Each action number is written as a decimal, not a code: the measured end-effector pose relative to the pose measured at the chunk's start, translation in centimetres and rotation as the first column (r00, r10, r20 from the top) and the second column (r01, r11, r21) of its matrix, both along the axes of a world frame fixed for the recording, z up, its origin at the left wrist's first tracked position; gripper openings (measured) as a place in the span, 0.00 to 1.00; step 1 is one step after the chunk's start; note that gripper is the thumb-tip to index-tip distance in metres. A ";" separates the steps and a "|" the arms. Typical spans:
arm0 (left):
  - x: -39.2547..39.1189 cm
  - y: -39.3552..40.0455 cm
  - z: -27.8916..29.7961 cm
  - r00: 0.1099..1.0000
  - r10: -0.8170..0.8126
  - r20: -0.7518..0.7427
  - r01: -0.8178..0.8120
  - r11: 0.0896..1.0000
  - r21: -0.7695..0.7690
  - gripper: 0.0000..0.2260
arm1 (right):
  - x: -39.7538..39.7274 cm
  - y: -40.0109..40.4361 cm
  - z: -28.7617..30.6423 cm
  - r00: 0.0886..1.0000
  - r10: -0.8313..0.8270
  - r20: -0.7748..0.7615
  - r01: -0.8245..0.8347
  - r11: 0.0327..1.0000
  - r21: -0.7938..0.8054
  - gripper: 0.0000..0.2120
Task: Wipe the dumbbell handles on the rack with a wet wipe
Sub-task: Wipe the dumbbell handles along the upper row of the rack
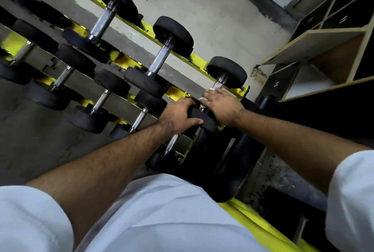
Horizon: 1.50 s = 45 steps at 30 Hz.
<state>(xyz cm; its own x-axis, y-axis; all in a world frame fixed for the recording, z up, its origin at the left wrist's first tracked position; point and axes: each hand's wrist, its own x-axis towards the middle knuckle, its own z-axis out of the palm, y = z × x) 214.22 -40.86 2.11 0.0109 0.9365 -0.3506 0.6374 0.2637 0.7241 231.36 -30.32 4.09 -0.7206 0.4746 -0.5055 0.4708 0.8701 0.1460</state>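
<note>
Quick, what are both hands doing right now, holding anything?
Left hand: grips the near black end of the end dumbbell on the rack.
Right hand: wrapped over that dumbbell's handle, with a white wipe under its fingers.

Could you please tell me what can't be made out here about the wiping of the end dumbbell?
- Head view: the handle is mostly hidden under the right hand.
- The wet wipe shows only as a white sliver at the fingers.
- The near weight head is partly hidden by the left hand.
</note>
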 end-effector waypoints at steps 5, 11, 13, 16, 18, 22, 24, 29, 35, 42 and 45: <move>0.6 -0.4 0.1 0.999 -0.011 -0.033 0.012 1.000 0.025 0.28 | -2.4 1.0 0.5 0.954 -0.195 0.229 0.145 0.966 0.216 0.33; 0.4 -0.3 0.2 0.999 -0.039 -0.032 0.040 0.999 0.026 0.27 | -3.4 1.0 1.3 0.917 -0.193 0.349 0.114 0.965 0.235 0.40; 0.4 -0.3 0.3 0.999 -0.040 -0.021 0.040 0.999 0.027 0.26 | -4.4 0.5 1.0 0.895 -0.160 0.417 0.072 0.973 0.219 0.37; 0.3 -0.2 0.5 0.998 -0.050 -0.021 0.051 0.998 0.026 0.26 | -4.9 0.8 1.5 0.906 -0.087 0.415 0.020 0.986 0.163 0.28; 0.3 -0.2 0.5 0.998 -0.051 -0.023 0.052 0.998 0.029 0.26 | -4.7 1.5 1.7 0.897 -0.151 0.415 0.073 0.978 0.198 0.31; -0.1 -0.3 0.6 0.999 -0.044 0.000 0.044 0.999 0.005 0.25 | -4.8 0.3 0.9 0.897 -0.102 0.430 0.032 0.985 0.169 0.33; -0.2 -0.3 0.7 0.999 -0.048 0.013 0.047 0.999 0.009 0.25 | -4.5 1.0 1.3 0.921 -0.043 0.388 0.003 0.995 0.101 0.26; -0.5 -0.7 0.4 0.996 -0.006 0.086 0.005 1.000 0.021 0.26 | -4.3 2.0 1.5 0.941 -0.109 0.321 0.063 0.986 0.152 0.22; -0.2 -0.4 0.5 0.995 0.029 0.094 -0.027 0.999 -0.021 0.25 | -5.5 2.7 1.3 0.946 -0.065 0.318 0.049 0.997 0.060 0.10; -0.2 -0.2 0.7 0.996 0.034 0.080 -0.033 0.999 -0.025 0.27 | -4.7 2.3 1.8 0.970 0.003 0.244 0.035 0.988 -0.151 0.09; -0.3 -0.1 0.4 0.995 0.050 0.084 -0.048 0.999 -0.024 0.28 | -3.4 3.3 1.0 0.978 -0.027 0.208 0.028 1.000 0.000 0.14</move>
